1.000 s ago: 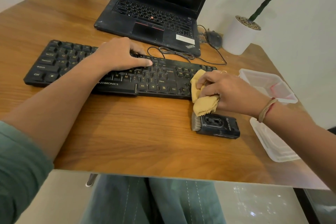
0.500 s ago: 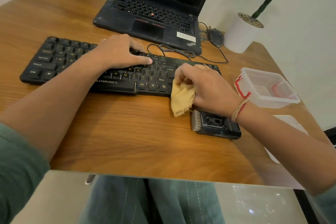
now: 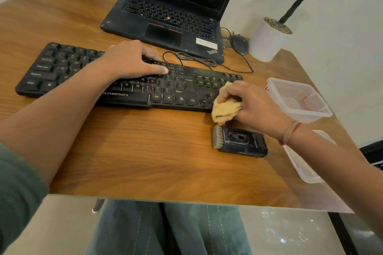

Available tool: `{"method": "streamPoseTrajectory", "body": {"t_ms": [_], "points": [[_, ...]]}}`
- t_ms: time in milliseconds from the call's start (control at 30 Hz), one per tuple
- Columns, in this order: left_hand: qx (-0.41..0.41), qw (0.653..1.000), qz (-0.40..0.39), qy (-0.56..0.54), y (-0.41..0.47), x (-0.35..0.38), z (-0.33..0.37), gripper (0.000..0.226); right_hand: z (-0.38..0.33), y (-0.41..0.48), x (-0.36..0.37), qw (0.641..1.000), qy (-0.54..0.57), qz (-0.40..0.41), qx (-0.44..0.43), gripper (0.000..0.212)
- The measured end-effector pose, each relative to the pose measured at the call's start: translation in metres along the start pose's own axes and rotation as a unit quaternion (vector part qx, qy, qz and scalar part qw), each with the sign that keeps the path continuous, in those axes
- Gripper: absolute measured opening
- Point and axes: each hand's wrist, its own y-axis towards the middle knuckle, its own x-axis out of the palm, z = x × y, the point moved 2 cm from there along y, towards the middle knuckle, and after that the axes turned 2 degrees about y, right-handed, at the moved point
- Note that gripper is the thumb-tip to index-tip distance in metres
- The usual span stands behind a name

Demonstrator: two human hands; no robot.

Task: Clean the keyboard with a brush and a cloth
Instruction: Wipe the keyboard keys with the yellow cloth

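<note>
In the head view, the left hand lies flat on the middle of the black keyboard. Its fingers are straight and spread over the keys, gripping nothing, and the thumb points right along a key row. The right hand has its fingers curled round a bunched yellow cloth, clamped on it at the keyboard's right end by the arrow keys. The cloth's lower fold hangs past the keyboard's front edge towards the wooden table. The brush lies on the table just in front of that end, bristles pointing left, with no hand on it.

Half a second earlier the right hand and cloth sat further left on the keyboard, covering the block of keys above the arrows. That block now shows, and the cloth is above the brush's bristles rather than left of them. The left hand and the brush have kept their places.

The right hand and cloth hide the keyboard's right end, so the contact between cloth and keys cannot be made out. The left hand covers the middle keys. A clear container stands to the right, and the right forearm crosses its lid. The laptop behind is cut off at the top.
</note>
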Motion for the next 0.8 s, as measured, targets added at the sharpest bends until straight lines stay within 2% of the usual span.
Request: {"method": "streamPoseTrajectory", "body": {"t_ms": [133, 267, 433, 567, 800], "points": [[0.009, 1.0, 0.019, 0.008, 0.004, 0.002, 0.0, 0.053, 0.004, -0.003, 0.0, 1.0, 0.007, 0.024, 0.007, 0.025], [0.017, 1.0, 0.014, 0.01, 0.004, 0.004, -0.001, 0.055, -0.014, 0.006, 0.015, 0.999, 0.01, 0.029, -0.033, 0.022], [0.009, 1.0, 0.011, 0.01, 0.005, 0.004, -0.001, 0.054, -0.033, 0.015, 0.02, 0.996, -0.045, 0.036, -0.068, 0.012], [0.011, 1.0, 0.017, 0.004, 0.004, 0.004, 0.002, 0.052, -0.049, 0.019, 0.03, 0.986, -0.096, 0.051, -0.127, 0.011], [0.006, 1.0, 0.015, 0.006, 0.003, 0.004, -0.001, 0.053, -0.084, 0.038, 0.038, 0.976, -0.105, 0.051, -0.186, 0.013]]}}
